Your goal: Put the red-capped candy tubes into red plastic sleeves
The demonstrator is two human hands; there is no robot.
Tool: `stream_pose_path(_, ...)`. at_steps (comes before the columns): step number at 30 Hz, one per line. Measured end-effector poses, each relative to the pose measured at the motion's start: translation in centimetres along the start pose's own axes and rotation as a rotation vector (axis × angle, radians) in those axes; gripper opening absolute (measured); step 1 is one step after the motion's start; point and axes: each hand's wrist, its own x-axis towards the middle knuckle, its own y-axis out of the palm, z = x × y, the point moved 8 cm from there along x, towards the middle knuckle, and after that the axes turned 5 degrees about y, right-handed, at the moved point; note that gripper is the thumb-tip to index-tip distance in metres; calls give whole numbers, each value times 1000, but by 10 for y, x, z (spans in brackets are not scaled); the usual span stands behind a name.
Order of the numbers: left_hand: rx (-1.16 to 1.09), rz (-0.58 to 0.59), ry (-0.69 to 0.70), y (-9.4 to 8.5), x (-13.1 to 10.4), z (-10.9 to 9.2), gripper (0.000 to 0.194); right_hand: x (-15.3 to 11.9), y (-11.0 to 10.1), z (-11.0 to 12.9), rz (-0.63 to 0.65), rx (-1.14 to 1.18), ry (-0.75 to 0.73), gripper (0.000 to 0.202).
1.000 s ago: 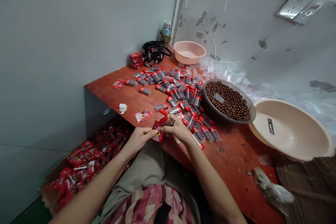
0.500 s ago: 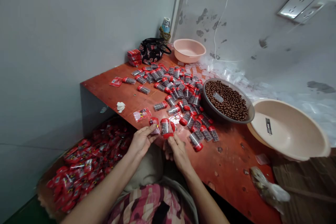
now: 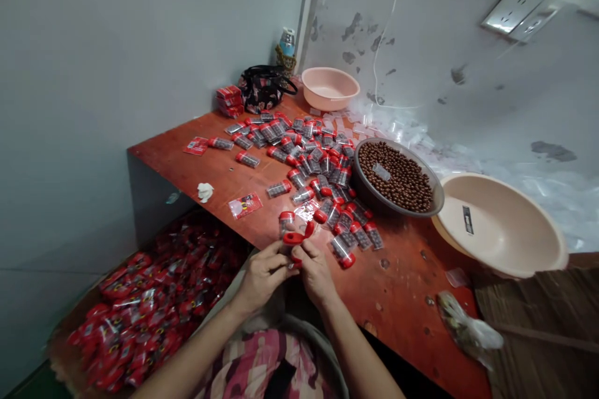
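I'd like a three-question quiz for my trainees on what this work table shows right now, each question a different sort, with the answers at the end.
1. Short answer: What lies on top of the glossy brown balls in the round grey plastic basin?

2. True or false: In the picture, the black floral fabric bag stands to the right of the stacked red packets.

3. Multiple choice: The bare left hand and bare right hand meet at small plastic parts of which colour?
a) blue
b) red
c) green

Key:
1. A small clear plastic piece
2. True
3. b
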Motion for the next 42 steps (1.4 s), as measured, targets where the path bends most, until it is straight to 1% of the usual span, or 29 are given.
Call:
stream_pose_path(2,72,24,81,4,-2,-6,14,-3,4,1,61,61,24,34)
stream_pose_path(3,106,51,117,5,-2,-9,17,-4,6,3,105,106,44,40)
stream_pose_path(6,184,181,202,7,-4,-15,21,-10,12,11,277,211,167,68)
stream_pose_path(7,205,218,222,8,-5,-16,22,-12,14,13,331,227,208,73)
stream_pose_path(8,225,240,240,8,-6,-18,23,-14,16,16,368,234,235,72)
stream_pose_path(9,245,247,258,8,-7,-19,23,-15,17,19,382,236,243,66)
stream_pose_path(12,307,243,301,8,-7,-24,26,-14,18,22,319,256,216,40)
stream_pose_path(14,346,262,307,12,-8,-25,26,-14,20,21,261,302,193,29)
stream_pose_path(16,387,274,289,15,-8,-24,23,-14,21,22,208,364,152,25)
stream_pose_path(18,426,263,272,15,-8,-24,21,-14,22,22,159,409,124,26)
stream_pose_path(21,425,242,248,14,-6,-24,20,-12,24,21,120,452,142,29)
stream_pose_path(23,368,224,213,12,-4,-25,20,-10,25,20,145,445,170,28)
stream_pose_path(25,291,200,166,9,-1,-27,19,-8,28,22,221,438,175,28)
stream_pose_path(28,191,175,133,7,3,-31,16,-8,29,26,341,478,139,41)
stream_pose_path(30,154,174,123,7,4,-33,13,-7,25,25,373,471,133,43)
stream_pose_path(34,110,179,79,9,7,-30,12,-8,18,23,397,421,149,43)
stream_pose_path(37,20,216,5,14,8,-25,14,-8,14,26,385,376,150,44)
stream_pose_path(40,-46,273,-82,25,7,-20,13,-6,9,32,343,289,115,33)
stream_pose_path(42,-63,301,-113,33,6,-20,12,-1,7,32,318,222,105,27)
